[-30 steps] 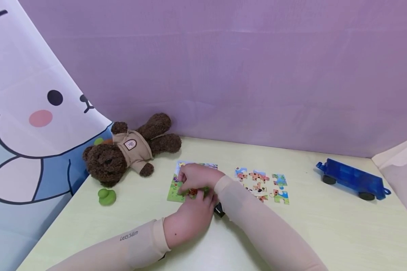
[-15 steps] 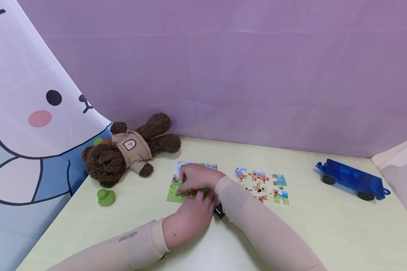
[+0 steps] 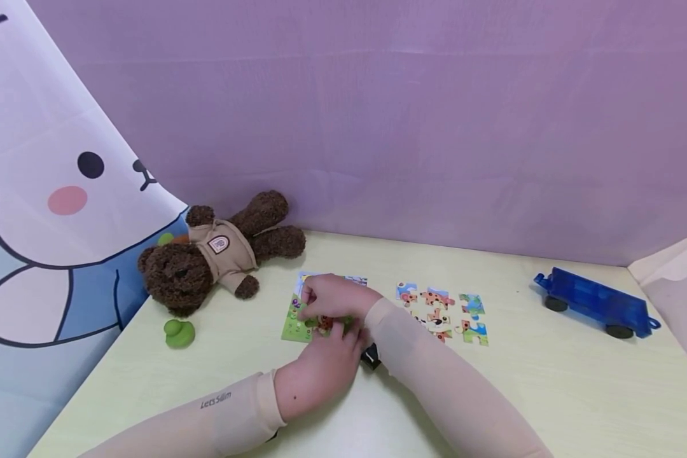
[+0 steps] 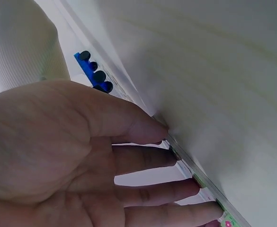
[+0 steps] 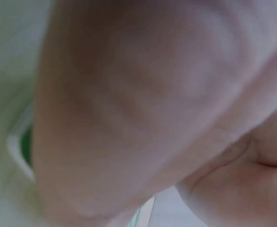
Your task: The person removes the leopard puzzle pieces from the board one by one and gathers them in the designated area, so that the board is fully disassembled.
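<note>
Left hand (image 3: 323, 369) rested, fingers nearly straight, at the near edge of the puzzle board (image 3: 292, 331) — right hand (image 3: 339, 298) bent over the top.
Fitting a piece seemed the step in hand, though whether the right fingers pinched one could not be told. The board lay beneath both hands, loose pieces (image 3: 435, 322) off to its right. Next move probably called for settling any piece there flush — then reaching for another.

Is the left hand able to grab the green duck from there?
Probably yes. The left hand is at the puzzle, but nothing shows standing between that hand and the duck, off to its left.
</note>
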Demonstrator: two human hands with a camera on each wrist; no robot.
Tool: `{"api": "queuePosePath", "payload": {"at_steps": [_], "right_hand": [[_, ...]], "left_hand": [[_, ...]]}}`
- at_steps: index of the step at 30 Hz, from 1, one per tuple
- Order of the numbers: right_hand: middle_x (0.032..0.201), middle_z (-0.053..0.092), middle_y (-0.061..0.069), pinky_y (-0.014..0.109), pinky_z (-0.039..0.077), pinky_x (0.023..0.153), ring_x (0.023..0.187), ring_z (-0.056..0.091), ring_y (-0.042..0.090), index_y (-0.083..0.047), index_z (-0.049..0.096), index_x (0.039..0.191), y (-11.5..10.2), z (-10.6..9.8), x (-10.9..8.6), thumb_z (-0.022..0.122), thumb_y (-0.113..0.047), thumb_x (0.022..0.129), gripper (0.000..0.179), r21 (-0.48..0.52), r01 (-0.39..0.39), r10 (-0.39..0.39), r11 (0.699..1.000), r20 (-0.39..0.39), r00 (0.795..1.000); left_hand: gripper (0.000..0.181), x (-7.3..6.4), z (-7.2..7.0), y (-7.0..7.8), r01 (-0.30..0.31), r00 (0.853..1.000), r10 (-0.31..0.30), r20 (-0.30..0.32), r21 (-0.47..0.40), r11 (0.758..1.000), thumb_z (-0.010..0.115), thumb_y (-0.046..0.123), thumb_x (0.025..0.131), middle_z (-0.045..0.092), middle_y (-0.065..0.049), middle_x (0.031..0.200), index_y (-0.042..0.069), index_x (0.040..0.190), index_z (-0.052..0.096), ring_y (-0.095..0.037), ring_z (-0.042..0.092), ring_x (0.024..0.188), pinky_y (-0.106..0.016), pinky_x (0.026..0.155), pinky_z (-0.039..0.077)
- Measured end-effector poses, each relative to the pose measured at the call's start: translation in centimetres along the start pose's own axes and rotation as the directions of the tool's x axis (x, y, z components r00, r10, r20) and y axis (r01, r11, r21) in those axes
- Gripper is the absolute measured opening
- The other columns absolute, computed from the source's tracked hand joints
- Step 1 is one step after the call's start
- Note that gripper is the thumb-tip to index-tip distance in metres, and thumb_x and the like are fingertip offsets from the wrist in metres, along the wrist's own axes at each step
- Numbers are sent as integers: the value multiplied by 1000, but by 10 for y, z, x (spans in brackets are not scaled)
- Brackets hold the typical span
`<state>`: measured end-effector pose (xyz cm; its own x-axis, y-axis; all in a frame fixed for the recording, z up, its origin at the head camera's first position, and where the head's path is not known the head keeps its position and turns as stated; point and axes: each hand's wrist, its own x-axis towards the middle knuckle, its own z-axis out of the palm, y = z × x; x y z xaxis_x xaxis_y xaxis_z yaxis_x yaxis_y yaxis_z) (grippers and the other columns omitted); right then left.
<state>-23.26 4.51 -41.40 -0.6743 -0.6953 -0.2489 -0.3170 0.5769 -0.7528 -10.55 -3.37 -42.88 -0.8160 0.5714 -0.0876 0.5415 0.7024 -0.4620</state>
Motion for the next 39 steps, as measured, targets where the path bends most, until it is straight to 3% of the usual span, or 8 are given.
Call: {"api": "queuePosePath", "payload": {"at_steps": [10,16,22,27,34,39], "right_hand": [[98,72,-3,30,56,81,80,64,17,-18,67,103,1,2,-2,76,-26,101,12,36,30,-30,999,3,1000],[95,72,-2,31,57,80,83,66,16,-20,69,104,4,-6,-13,75,-32,101,14,52,57,-50,997,-115,992],[98,72,-1,31,59,80,89,67,18,-18,70,104,24,-30,-42,77,-36,99,19,93,56,-30,994,-263,964],[97,72,3,46,63,83,94,71,33,-16,70,106,47,-52,-74,77,-33,99,20,106,28,8,994,-326,945],[92,70,4,45,60,73,80,65,28,-16,70,106,73,-71,-109,77,-35,99,21,101,-49,81,994,-335,939],[96,72,5,42,62,76,87,67,29,-15,70,109,87,-76,-128,78,-35,99,24,119,-88,121,989,-305,945]], "left_hand": [[53,-2,-2,1,-11,1000,10,21,23,1000,59,36,108,50,1,167,24,160,52,-29,58,138,-44,86,68],[53,-2,-3,0,-24,999,23,30,25,999,58,35,109,49,0,168,24,160,51,-28,57,138,-42,85,69],[57,0,-4,-4,-30,998,32,57,-30,999,58,31,108,47,-2,170,19,163,47,-29,59,137,-40,86,68],[58,1,-7,-7,-29,993,40,115,-97,995,56,25,109,41,-3,173,18,165,43,-33,54,147,-45,95,67],[56,0,-9,-8,-27,991,46,129,-146,989,54,22,110,40,-5,174,16,165,43,-35,52,149,-48,97,66],[56,-1,-10,-8,-30,991,50,126,-157,987,54,21,110,40,-7,173,14,165,43,-36,53,148,-49,96,66]]}}
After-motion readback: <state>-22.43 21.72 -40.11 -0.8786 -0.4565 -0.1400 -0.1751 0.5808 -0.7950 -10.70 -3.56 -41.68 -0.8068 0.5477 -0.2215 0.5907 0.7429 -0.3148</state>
